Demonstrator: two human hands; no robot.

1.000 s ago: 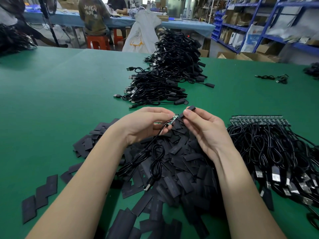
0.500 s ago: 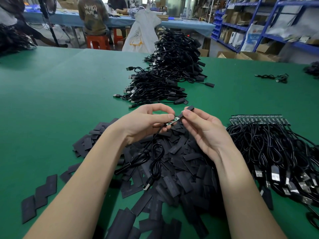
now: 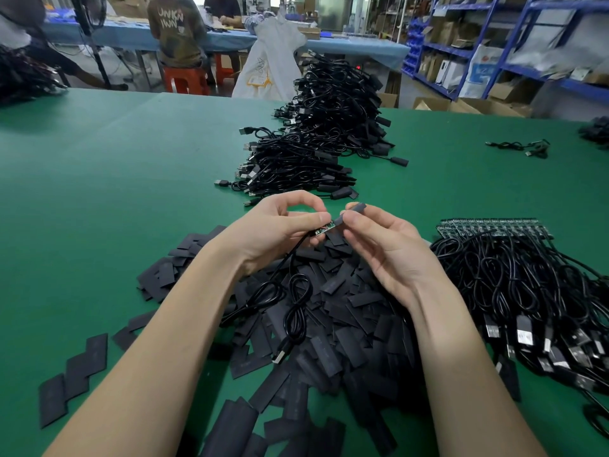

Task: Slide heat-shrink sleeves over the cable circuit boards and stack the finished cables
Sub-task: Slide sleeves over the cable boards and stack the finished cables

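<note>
One dark flat sleeve (image 3: 353, 212), mouth at green circuit board (image 3: 324, 229), black cable (image 3: 290, 285)

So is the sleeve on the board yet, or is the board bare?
Partly on: sleeve mouth covers one end of the board; green still shows.

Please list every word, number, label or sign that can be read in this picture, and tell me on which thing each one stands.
"UNKN" above "IWN", white letters, roughly as they read, on the back of the seated person's shirt.
Orange print on the white bag: too blurred to read.
Print on the packages on the blue shelves: too blurred to read.
The heat-shrink sleeve, the circuit board and the USB plugs show no readable marking.
</note>
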